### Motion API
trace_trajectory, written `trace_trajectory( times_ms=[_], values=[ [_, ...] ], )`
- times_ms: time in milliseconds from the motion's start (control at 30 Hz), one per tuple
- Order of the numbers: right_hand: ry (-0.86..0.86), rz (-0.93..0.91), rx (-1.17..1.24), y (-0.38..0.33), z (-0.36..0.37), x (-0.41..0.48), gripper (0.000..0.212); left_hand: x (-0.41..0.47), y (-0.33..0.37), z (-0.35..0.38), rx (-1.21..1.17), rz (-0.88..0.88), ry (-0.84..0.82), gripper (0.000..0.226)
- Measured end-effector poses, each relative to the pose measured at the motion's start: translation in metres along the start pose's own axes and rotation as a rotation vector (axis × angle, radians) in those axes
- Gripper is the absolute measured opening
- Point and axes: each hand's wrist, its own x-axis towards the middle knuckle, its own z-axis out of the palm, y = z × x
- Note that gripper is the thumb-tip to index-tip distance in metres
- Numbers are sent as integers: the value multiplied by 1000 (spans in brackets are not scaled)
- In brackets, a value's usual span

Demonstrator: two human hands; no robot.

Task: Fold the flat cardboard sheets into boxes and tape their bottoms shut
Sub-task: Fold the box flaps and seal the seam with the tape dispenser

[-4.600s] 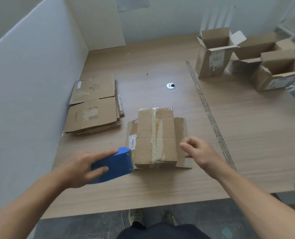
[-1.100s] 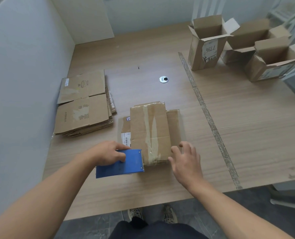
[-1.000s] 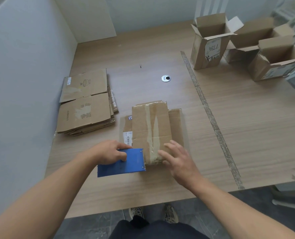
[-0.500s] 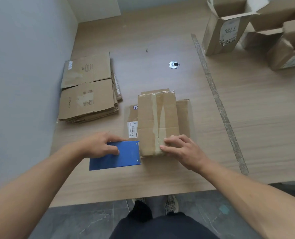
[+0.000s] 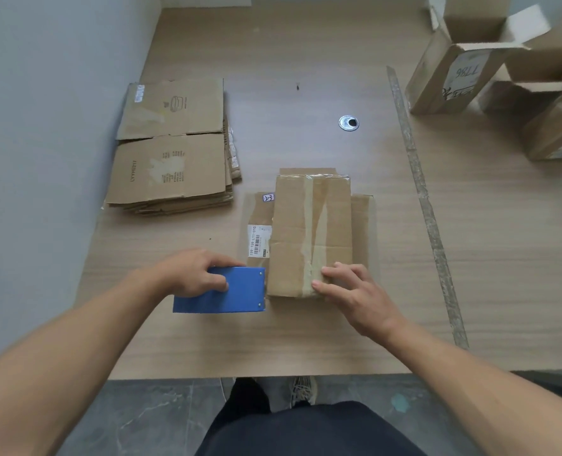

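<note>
A stack of flat cardboard sheets point(image 5: 171, 159) lies at the left of the worktop point(image 5: 306, 77), beside the wall. Nearer the person, the left hand point(image 5: 191, 274) grips a blue tape dispenser point(image 5: 230, 294), fingers curled over its top. The dispenser's right end sits just beside the near left corner of the cardboard box point(image 5: 309, 232). The box stands bottom-up mid-worktop, with clear tape along its seam. The right hand point(image 5: 355, 294) rests on the box's near end, its fingers spread and nearly straight, pressing the tape. Open assembled boxes point(image 5: 450, 77) stand at the far right.
</note>
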Motion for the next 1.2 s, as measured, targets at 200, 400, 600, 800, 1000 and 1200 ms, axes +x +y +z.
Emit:
trace_trajectory(
  times_ms=[200, 400, 600, 800, 1000, 1200],
  values=[
    [-7, 2, -56, -12, -7, 3, 74, -6, 6, 8, 208, 16, 145, 56],
    [-67, 109, -98, -23, -10, 6, 75, -14, 20, 20, 255, -65, 251, 59],
    [-100, 131, -124, -30, -17, 9, 73, -16, 19, 23, 211, -96, 240, 58],
    [-135, 145, -112, -26, -20, 8, 70, -43, -30, 11, 281, -165, 160, 52],
    [-115, 183, -48, -21, -10, 6, 70, -57, -51, -2, 130, -175, 309, 55],
    [-43, 217, 14, -32, -16, 9, 34, -24, -45, 46, 255, -236, 462, 62]
  ],
)
